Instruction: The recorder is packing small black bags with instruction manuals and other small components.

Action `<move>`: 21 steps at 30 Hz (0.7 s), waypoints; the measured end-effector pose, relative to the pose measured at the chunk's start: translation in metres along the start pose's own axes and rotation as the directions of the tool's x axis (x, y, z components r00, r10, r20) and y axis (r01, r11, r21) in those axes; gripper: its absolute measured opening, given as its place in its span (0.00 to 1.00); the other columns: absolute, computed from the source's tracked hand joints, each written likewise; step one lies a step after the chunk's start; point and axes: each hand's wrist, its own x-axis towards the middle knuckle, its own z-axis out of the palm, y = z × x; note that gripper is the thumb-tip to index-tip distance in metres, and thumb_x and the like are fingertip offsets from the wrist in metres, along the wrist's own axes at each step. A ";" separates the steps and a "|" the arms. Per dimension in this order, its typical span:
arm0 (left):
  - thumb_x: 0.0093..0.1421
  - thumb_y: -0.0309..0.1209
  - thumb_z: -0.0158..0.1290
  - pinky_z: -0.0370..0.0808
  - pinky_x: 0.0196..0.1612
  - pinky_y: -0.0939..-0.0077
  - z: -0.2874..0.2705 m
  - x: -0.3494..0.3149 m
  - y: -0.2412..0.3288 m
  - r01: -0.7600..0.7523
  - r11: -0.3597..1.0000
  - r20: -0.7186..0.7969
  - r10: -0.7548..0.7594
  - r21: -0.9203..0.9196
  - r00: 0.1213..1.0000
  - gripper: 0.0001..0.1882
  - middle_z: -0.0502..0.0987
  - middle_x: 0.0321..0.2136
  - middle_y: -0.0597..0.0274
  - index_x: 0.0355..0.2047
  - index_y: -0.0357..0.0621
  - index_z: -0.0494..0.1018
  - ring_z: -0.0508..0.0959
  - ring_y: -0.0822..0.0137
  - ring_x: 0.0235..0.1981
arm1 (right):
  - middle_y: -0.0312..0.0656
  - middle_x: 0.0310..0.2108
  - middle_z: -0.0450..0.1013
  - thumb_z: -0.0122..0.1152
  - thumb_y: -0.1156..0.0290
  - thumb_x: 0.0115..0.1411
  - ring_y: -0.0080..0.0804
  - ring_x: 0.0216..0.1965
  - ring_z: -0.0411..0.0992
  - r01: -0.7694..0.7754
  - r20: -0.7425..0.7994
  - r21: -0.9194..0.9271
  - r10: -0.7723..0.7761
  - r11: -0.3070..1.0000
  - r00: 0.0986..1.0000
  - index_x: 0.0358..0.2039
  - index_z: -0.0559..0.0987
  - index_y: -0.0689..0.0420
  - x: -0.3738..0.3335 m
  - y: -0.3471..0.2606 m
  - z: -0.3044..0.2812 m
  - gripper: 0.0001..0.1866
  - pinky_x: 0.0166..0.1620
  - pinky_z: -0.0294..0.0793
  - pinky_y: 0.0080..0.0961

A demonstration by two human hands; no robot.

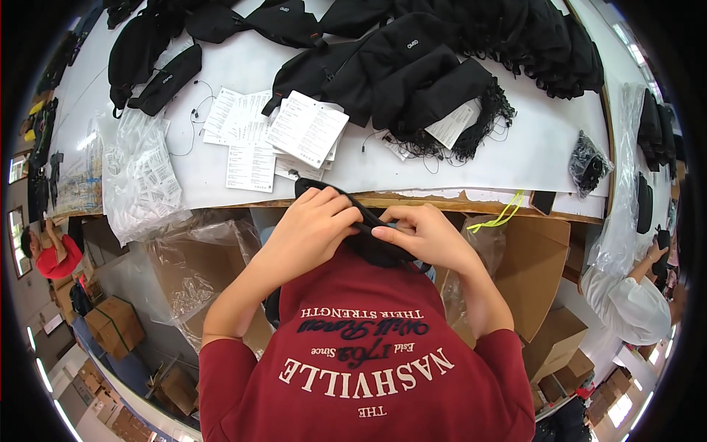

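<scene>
I hold a black fabric pouch (384, 253) in front of my chest, at the near edge of the table. My left hand (318, 225) curls over its upper left part. With thumb and fingers, my right hand (421, 234) pinches its right side; some of the fingertips are hidden. A stack of white printed tags (308, 131) lies just beyond my left hand, with more tag sheets (249, 166) beside it. Farther back, several black pouches (398, 70) are heaped up, and a tangle of black cords (490, 110) lies at their right.
Clear plastic bags of tags (143, 177) hang over the table's left front edge. A yellow-green strap (497, 214) and a dark phone-like slab (543, 202) lie at the right edge. Open cardboard boxes (534, 261) stand below. People work at far left (60, 254) and right (626, 306).
</scene>
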 end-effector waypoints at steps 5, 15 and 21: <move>0.47 0.32 0.63 0.57 0.54 0.60 0.001 0.006 0.007 0.170 0.986 -0.255 -0.164 -0.002 0.953 0.18 0.65 0.46 0.58 0.38 0.48 0.73 0.62 0.52 0.52 | 0.33 0.07 0.58 0.63 0.59 0.56 0.20 0.09 0.57 0.185 -0.211 -0.150 -0.214 0.971 0.954 0.30 0.79 0.58 -0.008 0.001 0.005 0.14 0.18 0.55 0.22; 0.47 0.25 0.65 0.70 0.52 0.71 0.019 -0.003 0.006 -0.137 -0.060 -0.067 -0.637 -0.989 0.768 0.34 0.70 0.48 0.56 0.54 0.38 0.61 0.72 0.64 0.48 | 0.30 0.11 0.61 0.69 0.70 0.50 0.15 0.14 0.55 0.466 -0.545 -0.165 -0.474 0.869 0.691 0.34 0.81 0.60 -0.008 -0.015 0.032 0.11 0.19 0.52 0.18; 0.48 0.24 0.64 0.74 0.43 0.76 0.011 0.008 0.011 -0.108 -0.140 0.026 -0.718 -0.984 0.696 0.24 0.76 0.39 0.60 0.46 0.37 0.69 0.76 0.69 0.39 | 0.36 0.21 0.70 0.59 0.65 0.59 0.18 0.23 0.65 0.497 -0.451 0.355 -0.320 0.792 0.833 0.41 0.78 0.62 0.005 -0.006 0.029 0.14 0.29 0.65 0.18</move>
